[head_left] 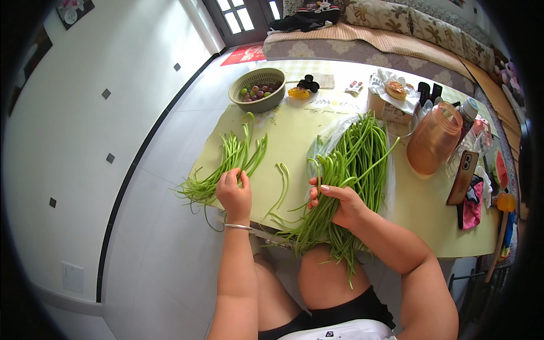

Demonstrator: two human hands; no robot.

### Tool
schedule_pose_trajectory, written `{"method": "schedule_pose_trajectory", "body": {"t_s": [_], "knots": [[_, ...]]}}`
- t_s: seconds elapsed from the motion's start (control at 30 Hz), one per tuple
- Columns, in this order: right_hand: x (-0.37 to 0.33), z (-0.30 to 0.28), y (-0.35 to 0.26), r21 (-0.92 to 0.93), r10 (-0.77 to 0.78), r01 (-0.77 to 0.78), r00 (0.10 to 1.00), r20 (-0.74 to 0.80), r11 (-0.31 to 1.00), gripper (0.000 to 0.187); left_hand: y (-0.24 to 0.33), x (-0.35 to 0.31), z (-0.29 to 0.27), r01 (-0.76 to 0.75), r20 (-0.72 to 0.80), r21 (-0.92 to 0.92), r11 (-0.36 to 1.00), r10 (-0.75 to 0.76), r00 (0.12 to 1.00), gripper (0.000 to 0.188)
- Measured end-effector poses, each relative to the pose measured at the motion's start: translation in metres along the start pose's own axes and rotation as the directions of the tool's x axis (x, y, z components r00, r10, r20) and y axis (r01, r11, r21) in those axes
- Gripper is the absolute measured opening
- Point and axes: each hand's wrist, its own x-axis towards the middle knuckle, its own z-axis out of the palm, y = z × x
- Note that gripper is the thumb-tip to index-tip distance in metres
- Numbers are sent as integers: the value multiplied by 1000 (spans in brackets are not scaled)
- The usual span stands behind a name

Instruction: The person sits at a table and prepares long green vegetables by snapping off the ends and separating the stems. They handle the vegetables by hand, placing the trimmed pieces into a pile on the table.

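Note:
Long green vegetable stems lie in two heaps on the table. My left hand [234, 191], wearing a silver bangle, is closed at the smaller stem pile [233, 152] on the left, its fingertips among the stems. At the larger stem heap [362, 150], my right hand [339, 203] pinches a green stem [319, 174] between thumb and fingers. That heap rests on a clear plastic bag [327, 135], and its near ends hang over the table edge above my knee. A few loose stems [283, 184] lie between the piles.
At the far left of the table stands a green colander [241, 102] with grapes. Beside it are a yellow and black item [299, 93]. To the right are a box [391, 107] with a pastry [396, 89], a large orange-tinted jug [429, 141] and an upright phone [463, 177].

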Motion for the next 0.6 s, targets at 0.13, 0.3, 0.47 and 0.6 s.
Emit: {"method": "schedule_pose_trajectory", "body": {"t_s": [0.13,0.3,0.47,0.6], "knots": [[0,-3,0,18,-20,20,1000,-20,1000,29,27,3,-14,-70,20,-140,988,73,997,12],[-1,-6,-2,42,-38,42,997,-74,998,14,68,-5,-40,-122,100,-248,961,150,984,15],[2,0,2,33,-63,66,994,-90,997,17,102,-15,-75,-191,219,-293,937,260,941,18],[-1,11,0,34,-38,39,998,-43,999,33,116,-25,-87,-43,399,-525,850,290,870,17]]}}
